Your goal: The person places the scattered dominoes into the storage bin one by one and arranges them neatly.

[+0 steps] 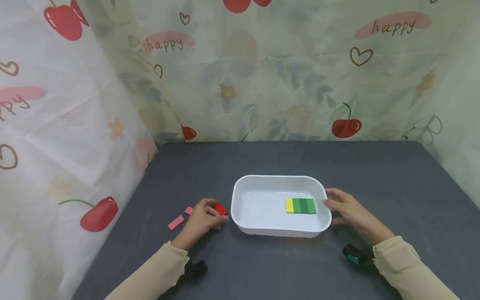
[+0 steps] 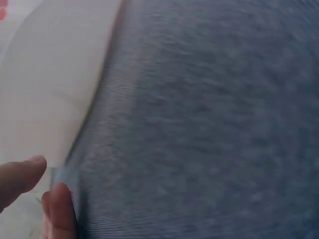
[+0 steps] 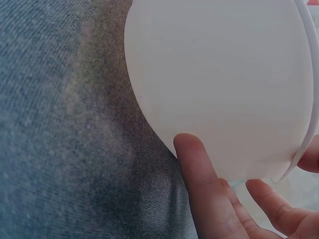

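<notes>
A white rectangular tray [image 1: 279,231] stands on the dark table, with a row of flat blocks inside, one yellow block [image 1: 289,206] and several green blocks [image 1: 304,206]. My right hand [image 1: 346,210] grips its right end; in the right wrist view fingers [image 3: 202,174] lie against the outer wall and another digit reaches the rim. Left of the tray, my left hand [image 1: 202,221] hovers with fingers beside red blocks [image 1: 220,208]. Its fingertips [image 2: 61,199] show apart in the left wrist view, nothing visible between them. Pink blocks [image 1: 176,222] lie by this hand, one partly hidden.
The dark grey tabletop [image 1: 262,266] extends around the tray. Patterned white cloth [image 1: 277,83] hangs behind the table and along its left side. Dark straps with devices [image 1: 358,254] are worn at both wrists.
</notes>
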`<state>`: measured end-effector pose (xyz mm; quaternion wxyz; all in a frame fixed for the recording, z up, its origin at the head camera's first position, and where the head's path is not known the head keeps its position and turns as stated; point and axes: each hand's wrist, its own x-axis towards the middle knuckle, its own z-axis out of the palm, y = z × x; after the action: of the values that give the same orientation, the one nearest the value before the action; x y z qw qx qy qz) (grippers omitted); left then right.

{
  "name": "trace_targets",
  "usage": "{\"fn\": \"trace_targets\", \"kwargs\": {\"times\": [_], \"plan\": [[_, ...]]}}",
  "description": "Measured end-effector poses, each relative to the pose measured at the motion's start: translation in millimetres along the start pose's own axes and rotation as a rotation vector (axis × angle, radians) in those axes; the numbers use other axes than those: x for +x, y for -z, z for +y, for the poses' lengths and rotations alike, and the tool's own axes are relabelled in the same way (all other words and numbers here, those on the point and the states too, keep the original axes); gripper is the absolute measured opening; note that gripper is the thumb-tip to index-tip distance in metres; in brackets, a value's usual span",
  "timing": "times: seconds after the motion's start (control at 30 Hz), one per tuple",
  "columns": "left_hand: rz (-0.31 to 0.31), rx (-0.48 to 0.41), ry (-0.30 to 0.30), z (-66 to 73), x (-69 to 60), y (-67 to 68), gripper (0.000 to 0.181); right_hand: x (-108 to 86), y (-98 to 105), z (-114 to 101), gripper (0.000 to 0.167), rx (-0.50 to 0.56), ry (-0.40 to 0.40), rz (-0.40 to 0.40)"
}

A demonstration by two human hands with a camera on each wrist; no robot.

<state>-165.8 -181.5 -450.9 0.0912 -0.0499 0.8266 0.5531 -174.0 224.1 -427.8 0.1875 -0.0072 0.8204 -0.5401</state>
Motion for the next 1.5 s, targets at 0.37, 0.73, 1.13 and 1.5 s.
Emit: {"fn": "trace_targets", "kwargs": {"times": [0.37, 0.73, 1.13, 1.5], "plan": [[0.007, 0.018, -0.004, -5.9, 2.5, -3.5, 0.060, 1.7, 0, 1, 0.064, -0.008, 0.007, 0.000], [-0.009, 0.065, -0.003, -4.3, 5.0, -2.4, 0.049, 1.3, 0, 1, 0.065, 0.001, 0.001, 0.002], [-0.023, 0.080, -0.018, -0.6, 3.8, 1.3, 0.055, 0.0, 0, -1, 0.065, 0.000, 0.005, 0.008], [-0.002, -0.022, 0.047, 13.6, 6.8, 6.1, 0.047, 0.5, 0, 0, 0.065, 0.005, 0.008, 0.005]]}}
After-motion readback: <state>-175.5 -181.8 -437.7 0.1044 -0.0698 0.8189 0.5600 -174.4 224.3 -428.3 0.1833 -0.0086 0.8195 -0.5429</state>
